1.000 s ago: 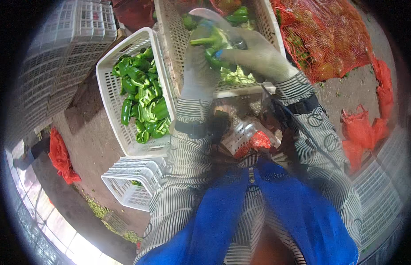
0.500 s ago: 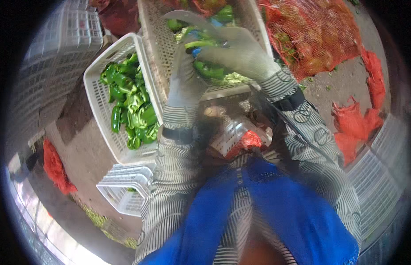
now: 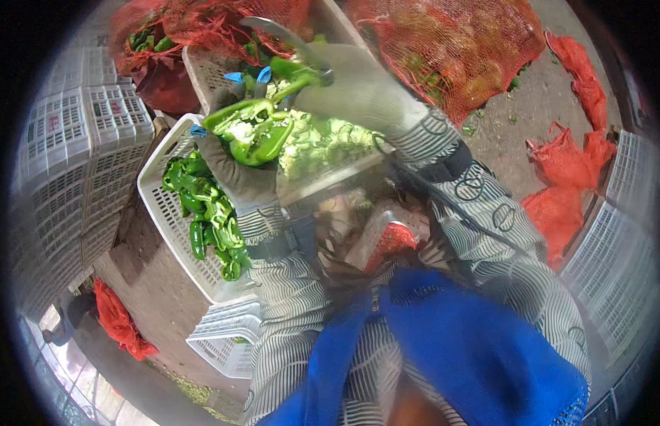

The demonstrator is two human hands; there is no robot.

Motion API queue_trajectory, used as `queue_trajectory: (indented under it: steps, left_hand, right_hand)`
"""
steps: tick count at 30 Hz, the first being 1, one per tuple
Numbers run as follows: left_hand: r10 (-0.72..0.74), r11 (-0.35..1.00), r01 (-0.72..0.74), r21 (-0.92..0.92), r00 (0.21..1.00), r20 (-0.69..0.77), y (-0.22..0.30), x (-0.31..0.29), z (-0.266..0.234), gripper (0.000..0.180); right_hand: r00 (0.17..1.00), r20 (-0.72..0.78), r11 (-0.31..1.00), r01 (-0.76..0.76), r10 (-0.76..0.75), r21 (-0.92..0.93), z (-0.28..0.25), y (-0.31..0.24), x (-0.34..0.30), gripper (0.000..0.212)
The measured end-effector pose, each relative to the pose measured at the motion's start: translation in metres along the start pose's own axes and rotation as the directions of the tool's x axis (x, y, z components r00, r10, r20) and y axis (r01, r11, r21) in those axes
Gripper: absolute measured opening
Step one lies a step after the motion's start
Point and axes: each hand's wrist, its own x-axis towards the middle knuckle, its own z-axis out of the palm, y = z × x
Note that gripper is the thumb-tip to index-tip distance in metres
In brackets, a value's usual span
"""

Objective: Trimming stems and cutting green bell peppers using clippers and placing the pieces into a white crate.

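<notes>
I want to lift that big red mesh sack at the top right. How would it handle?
The red mesh sack bulges with produce, so it is probably heavy. Its netting creases and drapes, so it would likely sag and shift rather than hold shape. The open weave should offer good finger grip.

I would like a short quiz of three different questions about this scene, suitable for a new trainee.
1. True or false: the left hand holds a split green pepper.
2. The right hand holds: A) a curved blade B) a brush C) a cup.
3. Fill in: the white crate at the person's left holds green ____.

Key: 1 true. 2 A. 3 peppers.
</notes>
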Motion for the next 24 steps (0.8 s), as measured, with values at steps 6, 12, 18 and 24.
queue_trajectory:
  steps: [6, 12, 18, 24]
  left_hand:
    - [-0.052, 0.995, 0.048, 0.085, 0.998, 0.046, -0.021, 0.002, 0.008, 0.053]
    - [0.067, 0.936, -0.101, 0.337, 0.991, 0.112, -0.039, 0.003, -0.005, 0.032]
    - [-0.019, 1.0, 0.023, 0.015, 0.969, -0.246, -0.01, -0.002, 0.011, 0.056]
    - [-0.176, 0.971, 0.17, -0.168, 0.984, -0.022, -0.014, 0.002, 0.017, 0.049]
  right_hand:
    - [0.979, 0.199, 0.932, -0.107, 0.038, 0.348, 0.022, -0.008, -0.004, 0.04]
    - [0.983, 0.124, 0.957, -0.16, 0.134, 0.24, 0.029, -0.008, -0.008, 0.037]
    - [0.978, -0.209, 1.0, -0.01, 0.012, 0.01, 0.025, 0.008, 0.003, 0.03]
    - [0.999, 0.036, 0.991, 0.02, -0.025, 0.131, 0.03, -0.003, 0.001, 0.044]
